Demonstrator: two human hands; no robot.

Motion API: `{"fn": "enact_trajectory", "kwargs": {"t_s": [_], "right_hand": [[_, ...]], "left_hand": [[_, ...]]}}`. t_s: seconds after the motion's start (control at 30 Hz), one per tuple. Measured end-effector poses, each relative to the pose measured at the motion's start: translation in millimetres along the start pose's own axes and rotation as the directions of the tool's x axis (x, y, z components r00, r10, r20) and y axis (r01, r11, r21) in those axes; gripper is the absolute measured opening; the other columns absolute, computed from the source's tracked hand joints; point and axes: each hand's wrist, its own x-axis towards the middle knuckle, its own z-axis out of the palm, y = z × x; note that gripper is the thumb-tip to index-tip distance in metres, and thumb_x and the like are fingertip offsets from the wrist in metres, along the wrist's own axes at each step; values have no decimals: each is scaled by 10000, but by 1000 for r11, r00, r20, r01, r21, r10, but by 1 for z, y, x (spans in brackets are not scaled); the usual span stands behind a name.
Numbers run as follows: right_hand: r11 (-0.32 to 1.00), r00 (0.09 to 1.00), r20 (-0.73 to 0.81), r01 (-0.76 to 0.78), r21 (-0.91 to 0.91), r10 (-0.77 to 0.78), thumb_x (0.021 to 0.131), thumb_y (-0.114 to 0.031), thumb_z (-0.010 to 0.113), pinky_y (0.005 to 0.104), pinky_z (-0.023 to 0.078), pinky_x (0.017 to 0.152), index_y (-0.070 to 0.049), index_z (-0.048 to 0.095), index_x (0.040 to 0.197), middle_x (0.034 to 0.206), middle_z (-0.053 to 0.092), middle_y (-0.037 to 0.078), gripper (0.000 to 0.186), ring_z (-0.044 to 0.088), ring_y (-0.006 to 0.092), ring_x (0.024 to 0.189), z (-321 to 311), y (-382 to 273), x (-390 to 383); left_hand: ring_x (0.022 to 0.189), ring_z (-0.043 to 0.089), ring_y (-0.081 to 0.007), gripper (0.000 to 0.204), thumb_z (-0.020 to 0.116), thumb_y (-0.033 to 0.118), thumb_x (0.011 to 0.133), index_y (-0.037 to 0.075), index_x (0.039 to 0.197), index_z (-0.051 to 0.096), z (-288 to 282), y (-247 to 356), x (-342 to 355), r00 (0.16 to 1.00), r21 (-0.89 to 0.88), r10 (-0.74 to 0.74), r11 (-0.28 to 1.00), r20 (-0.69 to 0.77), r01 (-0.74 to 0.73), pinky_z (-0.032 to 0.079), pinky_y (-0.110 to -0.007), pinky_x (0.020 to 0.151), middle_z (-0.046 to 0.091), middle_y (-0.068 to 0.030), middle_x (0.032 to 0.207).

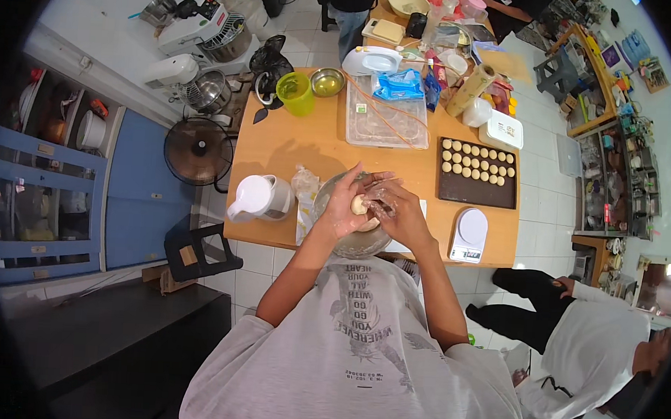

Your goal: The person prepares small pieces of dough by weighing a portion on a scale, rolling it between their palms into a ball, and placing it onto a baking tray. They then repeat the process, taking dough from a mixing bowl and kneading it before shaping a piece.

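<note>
I have the fingers of the left hand curled around a pale dough ball and those of the right hand bent against it. Beneath the fingers sits a floury bowl; to their right, the desk carries a white scale and a dark tray.

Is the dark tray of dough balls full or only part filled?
Part filled: pale dough balls sit in rows across the far half of the dark tray, while its near side shows bare.
</note>
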Motion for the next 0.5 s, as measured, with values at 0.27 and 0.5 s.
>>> {"fn": "enact_trajectory", "kwargs": {"t_s": [0.27,0.5], "right_hand": [[999,1000,1,24,40,-24,824,-24,776,431,568,878,-61,759,1145,1104,703,132,323,702,330,991,19,-17,5],[983,974,-170,-130,128,151,827,44,779,346,612,811,-9,777,1050,1041,738,118,229,740,240,934,38,-11,3]], "left_hand": [[1244,630,-247,650,419,547,1070,10,1404,568,-21,7,-6,987,-79,153,985,-44,-156,507,-408,1044,633,-152,1409],[1217,625,-250,688,367,597,1077,13,1376,573,-15,11,-16,976,140,216,966,22,-217,496,-421,1085,645,-158,1359]]}}
